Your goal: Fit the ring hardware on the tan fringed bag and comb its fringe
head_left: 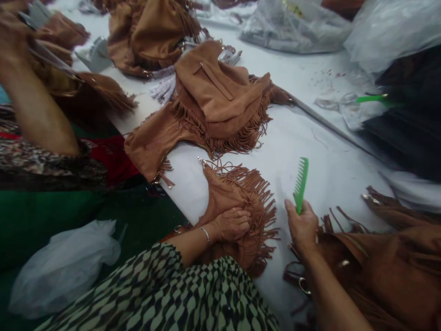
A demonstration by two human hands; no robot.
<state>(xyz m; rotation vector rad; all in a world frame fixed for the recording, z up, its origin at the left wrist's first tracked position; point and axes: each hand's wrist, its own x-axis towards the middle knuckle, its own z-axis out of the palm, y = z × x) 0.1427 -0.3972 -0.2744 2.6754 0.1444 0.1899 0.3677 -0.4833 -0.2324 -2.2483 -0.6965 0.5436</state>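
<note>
A brown suede bag (225,193) with long fringe lies at the table edge in front of me, its strands spread out to the right. On it presses my left hand (232,224), fingers together and curled down over the suede where the fringe starts. My right hand (303,225) is closed around the end of a green comb (301,181), teeth pointing left, held upright just right of the fringe and apart from it. Behind, another fringed suede bag (220,87) lies on the white table (275,142).
More brown bags (396,266) lie at the right, and others (148,37) at the back left. Clear plastic bags (296,27) and a second green comb (372,98) are at the far right. A co-worker's arm (41,101) reaches in from the left. A plastic sack (69,266) sits lower left.
</note>
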